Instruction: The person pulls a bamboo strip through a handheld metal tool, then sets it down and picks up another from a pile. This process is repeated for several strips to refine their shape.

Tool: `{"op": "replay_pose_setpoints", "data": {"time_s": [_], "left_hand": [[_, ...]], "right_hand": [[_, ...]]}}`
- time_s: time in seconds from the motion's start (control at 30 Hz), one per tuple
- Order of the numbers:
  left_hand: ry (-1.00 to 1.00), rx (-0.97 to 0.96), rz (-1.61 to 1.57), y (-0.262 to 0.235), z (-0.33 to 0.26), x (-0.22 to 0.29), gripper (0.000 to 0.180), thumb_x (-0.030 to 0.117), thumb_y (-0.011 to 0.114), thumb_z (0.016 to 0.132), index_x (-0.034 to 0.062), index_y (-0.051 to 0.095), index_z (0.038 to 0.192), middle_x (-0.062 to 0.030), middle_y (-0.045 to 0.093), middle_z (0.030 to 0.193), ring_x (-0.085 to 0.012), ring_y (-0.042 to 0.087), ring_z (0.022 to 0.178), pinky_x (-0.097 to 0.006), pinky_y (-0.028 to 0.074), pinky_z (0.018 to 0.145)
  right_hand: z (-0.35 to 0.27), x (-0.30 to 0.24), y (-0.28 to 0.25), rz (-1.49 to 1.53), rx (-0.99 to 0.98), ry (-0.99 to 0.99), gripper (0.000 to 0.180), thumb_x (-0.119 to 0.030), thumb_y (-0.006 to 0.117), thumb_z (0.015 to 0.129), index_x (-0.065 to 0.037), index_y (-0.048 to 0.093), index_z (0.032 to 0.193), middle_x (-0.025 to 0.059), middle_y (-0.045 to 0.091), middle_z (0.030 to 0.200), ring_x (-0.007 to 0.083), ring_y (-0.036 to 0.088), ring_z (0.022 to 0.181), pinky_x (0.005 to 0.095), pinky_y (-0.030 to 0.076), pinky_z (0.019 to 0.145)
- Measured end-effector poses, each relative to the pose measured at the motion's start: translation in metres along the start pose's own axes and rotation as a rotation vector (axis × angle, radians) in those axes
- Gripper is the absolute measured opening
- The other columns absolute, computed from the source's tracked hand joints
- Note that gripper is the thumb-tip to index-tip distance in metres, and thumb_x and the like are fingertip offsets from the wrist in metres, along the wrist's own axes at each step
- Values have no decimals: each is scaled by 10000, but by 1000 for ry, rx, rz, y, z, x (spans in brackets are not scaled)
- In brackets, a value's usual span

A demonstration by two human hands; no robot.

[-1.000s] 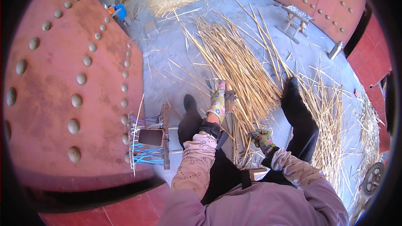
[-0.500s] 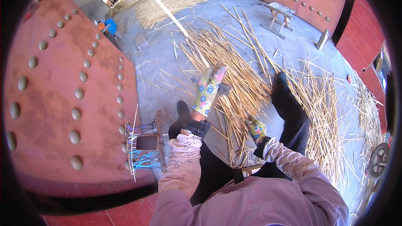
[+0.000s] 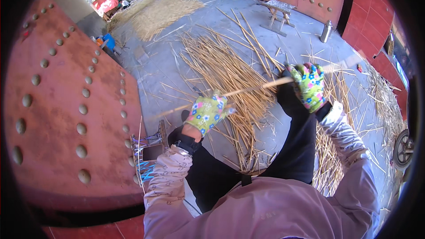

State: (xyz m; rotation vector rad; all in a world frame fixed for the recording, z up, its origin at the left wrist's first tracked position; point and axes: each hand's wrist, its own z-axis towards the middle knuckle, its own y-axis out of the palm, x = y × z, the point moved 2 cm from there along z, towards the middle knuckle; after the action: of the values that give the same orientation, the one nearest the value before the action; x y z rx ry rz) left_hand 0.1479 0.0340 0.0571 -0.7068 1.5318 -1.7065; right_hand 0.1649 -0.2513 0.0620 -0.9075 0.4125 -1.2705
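A long tan stalk [image 3: 254, 87] lies across in front of me, slanting up to the right, with both ends blurred. My left hand [image 3: 206, 114], in a flowered yellow-green glove, is closed round its left part. Toward the other end, my right hand [image 3: 308, 87], in a matching glove, grips the same stalk with curled fingers. Below the stalk, between my legs, a thick heap of tan stalks [image 3: 230, 71] spreads over the grey floor. Part of a dark object shows beside the heap, just above my left hand; its kind is unclear.
A red studded door [image 3: 66, 115] stands at the left, beside a small frame laced with coloured strips [image 3: 148, 175]. More stalks [image 3: 330, 168] lie right of my leg. Farther off are a straw mat [image 3: 164, 13], a low stool [image 3: 276, 15] and a metal flask [image 3: 326, 32].
The stalk has swung from pointing far ahead to lying crosswise. My right hand has risen from the heap's near end and now grips it. My left hand has come slightly nearer.
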Motion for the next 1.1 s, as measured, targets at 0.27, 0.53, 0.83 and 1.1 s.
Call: {"op": "replay_pose_setpoints", "data": {"time_s": [0.27, 0.53, 0.83, 1.1], "left_hand": [[-147, 146, -281, -28, -39, -7, 322, 362, 508, 761, 51, 549, 836, -151, 522, 997, -289, 562, 711, -351, 452, 625], [-734, 365, -2055, 8, -47, 42, 448, 503, 437, 786, 72, 551, 829, -48, 547, 638, -135, 509, 466, -255, 433, 414], [-922, -17, -1956, 27, -58, 90, 480, 540, 440, 767, 78, 548, 839, -14, 500, 573, -114, 474, 460, -236, 417, 435], [-892, -174, -1791, -3, -66, 102, 465, 506, 411, 801, 60, 535, 844, 36, 453, 627, -42, 407, 542, -187, 344, 480]], "right_hand": [[-65, 66, 38, 582, -154, -96, 273, -56, 554, 695, -69, 556, 967, 131, 545, 721, 312, 547, 670, 356, 428, 565], [24, 91, 5, 1394, 358, 798, 194, -243, 453, 841, -75, 546, 872, -69, 400, 559, 16, 316, 478, 180, 228, 420], [105, 27, -13, 2554, 246, 822, 299, -304, 427, 849, -17, 469, 922, -40, 286, 540, 68, 240, 433, 218, 243, 408], [92, -12, 7, 2617, 215, 895, 311, -339, 405, 854, -34, 448, 810, -41, 251, 515, 71, 216, 415, 220, 214, 398]]}}
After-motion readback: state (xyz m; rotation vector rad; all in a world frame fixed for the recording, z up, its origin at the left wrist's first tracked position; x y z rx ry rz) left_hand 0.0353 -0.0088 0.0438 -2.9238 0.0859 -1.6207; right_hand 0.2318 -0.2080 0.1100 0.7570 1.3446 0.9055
